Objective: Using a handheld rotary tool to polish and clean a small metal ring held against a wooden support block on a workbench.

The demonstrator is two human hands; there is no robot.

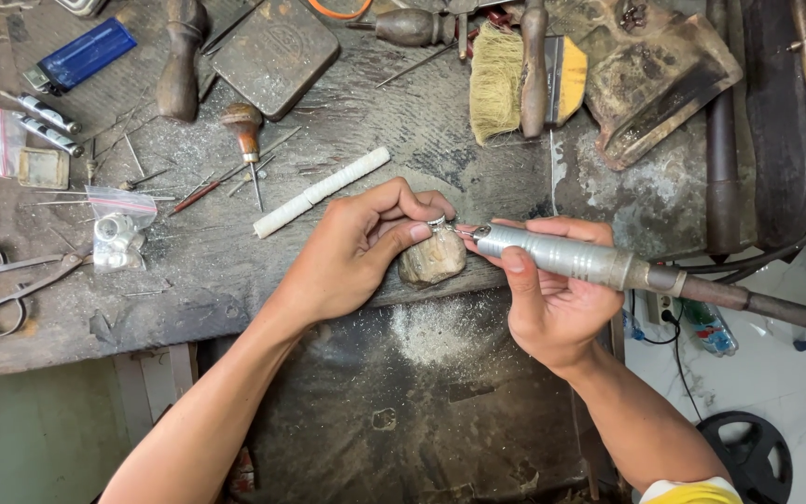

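Note:
My left hand (358, 247) pinches a small silver ring (437, 222) between thumb and fingers, resting it on a worn wooden bench peg (433, 261). My right hand (549, 299) grips a grey metal rotary handpiece (562, 257) like a pen. Its thin tip touches the ring from the right. A dark flexible shaft (757, 303) runs from the handpiece off to the right.
The dusty workbench (235, 271) carries scissors (11, 280), a white stick (321, 191), a wooden-handled graver (246, 140), a blue lighter (81, 54), a flat metal tin (274, 54), brushes (515, 79) and small plastic bags (121, 203). A dark tray (422, 401) lies below the peg.

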